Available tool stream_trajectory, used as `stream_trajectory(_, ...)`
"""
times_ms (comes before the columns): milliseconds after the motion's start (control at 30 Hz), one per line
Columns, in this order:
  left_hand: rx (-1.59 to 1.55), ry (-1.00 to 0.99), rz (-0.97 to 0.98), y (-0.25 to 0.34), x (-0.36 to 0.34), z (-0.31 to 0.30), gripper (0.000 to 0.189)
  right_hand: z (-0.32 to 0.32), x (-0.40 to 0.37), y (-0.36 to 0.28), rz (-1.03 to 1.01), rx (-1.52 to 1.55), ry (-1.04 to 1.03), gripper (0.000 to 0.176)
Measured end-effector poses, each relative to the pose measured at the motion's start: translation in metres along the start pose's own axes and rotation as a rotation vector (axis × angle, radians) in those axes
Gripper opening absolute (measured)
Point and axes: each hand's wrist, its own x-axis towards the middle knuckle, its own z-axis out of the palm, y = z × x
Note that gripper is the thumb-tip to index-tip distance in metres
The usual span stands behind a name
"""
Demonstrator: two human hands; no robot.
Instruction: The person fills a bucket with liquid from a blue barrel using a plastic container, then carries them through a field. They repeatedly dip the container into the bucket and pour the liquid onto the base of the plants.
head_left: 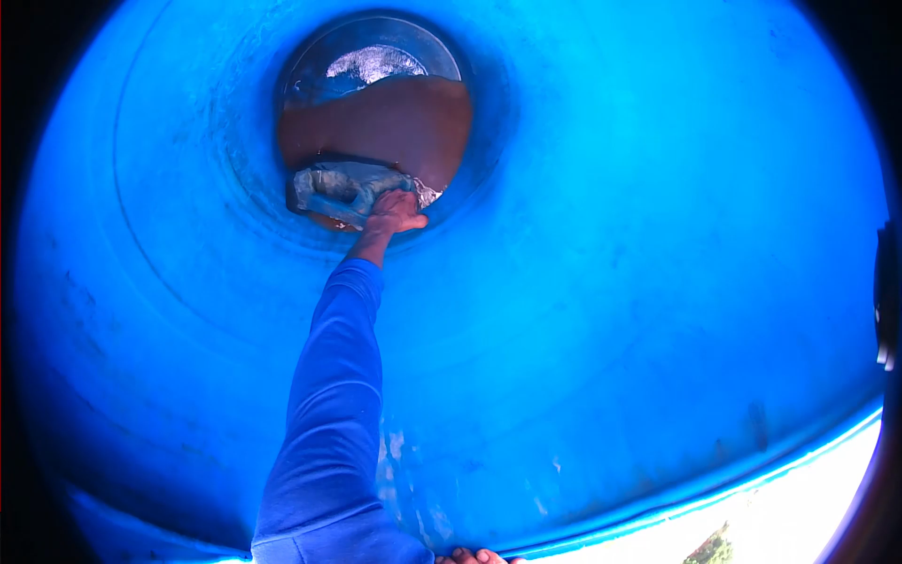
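My left hand (398,211) reaches deep into a large blue plastic drum (639,235), back of the hand towards me and thumb out to the right. Its fingers close on the right end of a scuffed, bluish plastic jug (324,186) with a handle-like bar, which lies tilted at the surface of brown liquid (385,122). The fingertips are partly hidden against the jug. Only a few fingers of my right hand (470,557) show, curled over the drum's rim (564,543) at the bottom edge of the view.
The drum's curved wall surrounds my arm and narrows around the liquid. A bright patch shines on the far part of the bottom (376,64). Bright ground with a bit of greenery (714,547) lies beyond the rim at lower right. Something dark (885,296) stands at the right edge.
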Motion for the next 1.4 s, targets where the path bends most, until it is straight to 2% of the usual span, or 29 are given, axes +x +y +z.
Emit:
stream_trajectory(33,0.010,0.006,0.000,0.005,-0.001,-0.005,0.054,-0.001,-0.001,0.001,0.001,0.012,0.000,0.055)
stream_trajectory(100,-0.179,0.045,-0.033,0.008,-0.011,-0.021,0.057,-0.003,-0.007,0.002,0.025,0.072,-0.036,0.056)
stream_trajectory(167,-0.237,0.068,-0.038,0.002,-0.026,-0.033,0.060,-0.003,-0.011,0.002,0.093,0.188,-0.160,0.056)
stream_trajectory(233,-0.288,0.086,-0.016,0.002,-0.039,-0.043,0.064,0.050,-0.022,0.023,-0.032,0.172,0.105,0.061)
stream_trajectory(267,-0.384,0.086,-0.056,-0.001,-0.044,-0.047,0.068,0.073,0.028,0.029,-0.206,-0.072,0.872,0.035)
stream_trajectory(300,-0.484,0.087,-0.096,-0.003,-0.050,-0.051,0.073,0.069,0.027,0.025,-0.196,-0.046,0.861,0.033)
stream_trajectory(367,-0.546,0.059,-0.056,-0.009,-0.048,-0.047,0.076,0.034,0.024,0.022,-0.273,-0.132,0.491,0.032)
stream_trajectory(400,-0.597,0.016,-0.045,-0.002,-0.051,-0.048,0.080,0.025,0.028,0.022,-0.311,-0.159,0.444,0.031)
stream_trajectory(433,-0.584,0.028,-0.036,0.002,-0.058,-0.050,0.080,0.052,0.029,0.009,-0.130,0.053,0.665,0.031)
stream_trajectory(500,-0.751,0.091,-0.043,0.017,-0.085,-0.061,0.084,0.025,0.046,0.002,-0.034,0.101,0.895,0.033)
stream_trajectory(567,-0.710,0.138,-0.105,0.045,-0.114,-0.088,0.077,0.008,0.046,0.006,-0.048,0.114,0.878,0.038)
stream_trajectory(633,-0.655,0.112,0.044,0.078,-0.160,-0.130,0.051,-0.031,0.047,0.004,-0.050,0.121,0.900,0.037)
stream_trajectory(667,-0.689,0.219,0.097,0.071,-0.148,-0.119,0.041,-0.044,0.050,0.006,-0.052,0.131,0.924,0.037)
stream_trajectory(767,-0.714,0.182,0.108,0.121,-0.224,-0.191,0.034,-0.081,0.056,0.009,-0.073,0.222,0.951,0.041)
stream_trajectory(833,-0.747,0.161,0.070,0.139,-0.258,-0.223,0.031,-0.105,0.058,0.014,-0.126,0.254,0.900,0.046)
stream_trajectory(900,-0.795,0.158,0.036,0.144,-0.282,-0.255,0.029,-0.123,0.075,0.018,-0.164,0.247,0.935,0.049)
stream_trajectory(967,-0.955,0.237,0.038,0.152,-0.310,-0.287,0.030,-0.144,0.087,0.021,-0.203,0.251,0.959,0.051)
stream_trajectory(1000,-1.010,0.238,0.109,0.158,-0.327,-0.308,0.028,-0.154,0.095,0.022,-0.213,0.269,0.981,0.052)
stream_trajectory(1100,-1.064,0.373,0.087,0.179,-0.377,-0.362,0.026,-0.181,0.111,0.026,-0.262,0.284,1.061,0.055)
stream_trajectory(1167,-1.107,0.388,0.139,0.183,-0.404,-0.399,0.025,-0.205,0.123,0.029,-0.286,0.289,1.106,0.055)
stream_trajectory(1233,-1.155,0.443,0.149,0.185,-0.426,-0.437,0.025,-0.222,0.134,0.029,-0.304,0.299,1.088,0.053)
stream_trajectory(1400,-1.071,0.502,0.295,0.196,-0.485,-0.527,0.031,-0.255,0.171,0.030,-0.305,0.232,1.106,0.048)
